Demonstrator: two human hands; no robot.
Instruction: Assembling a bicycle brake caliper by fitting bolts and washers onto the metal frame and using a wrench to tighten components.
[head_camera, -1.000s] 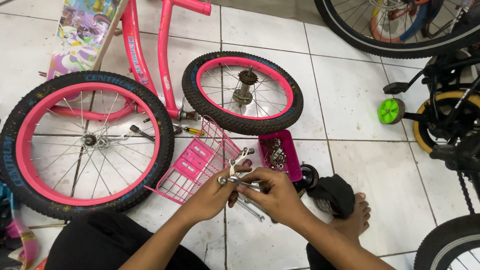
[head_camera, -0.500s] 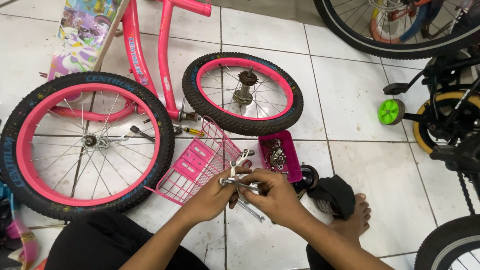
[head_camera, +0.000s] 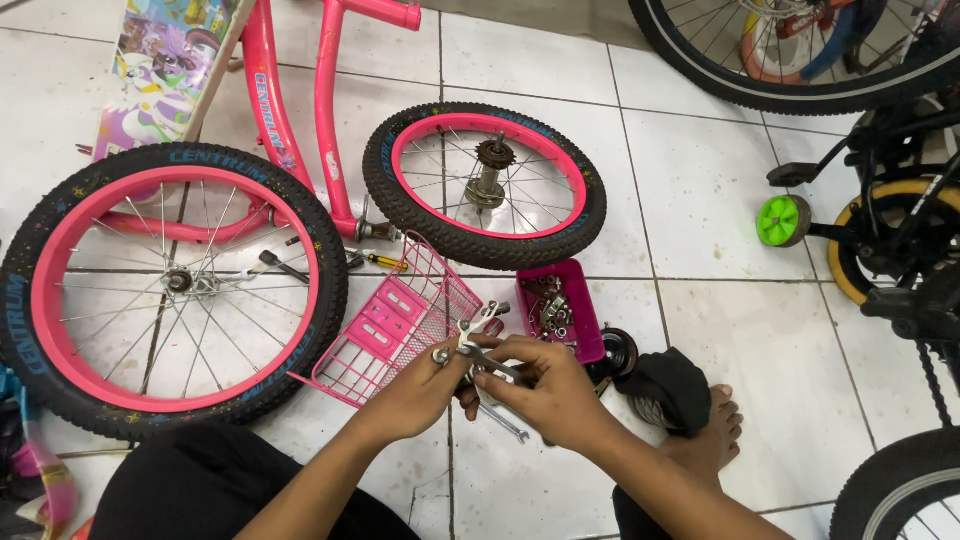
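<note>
Both forearms reach forward and meet low in the middle of the view, above the white tiled floor; the left hand curls palm-in, its grip clamped on the small silver metal bracket assembly; the right hand lies just beside it, fingers closed on the same part and on a slim silver spanner that crosses the knuckles. The bracket sits between the two hands, over the near edge of the pink wire bicycle basket, which lies tilted on the floor; I cannot tell whether anything is in it. Just right of it, the small magenta plastic tray holds a heap of silver nuts and bolts.
</note>
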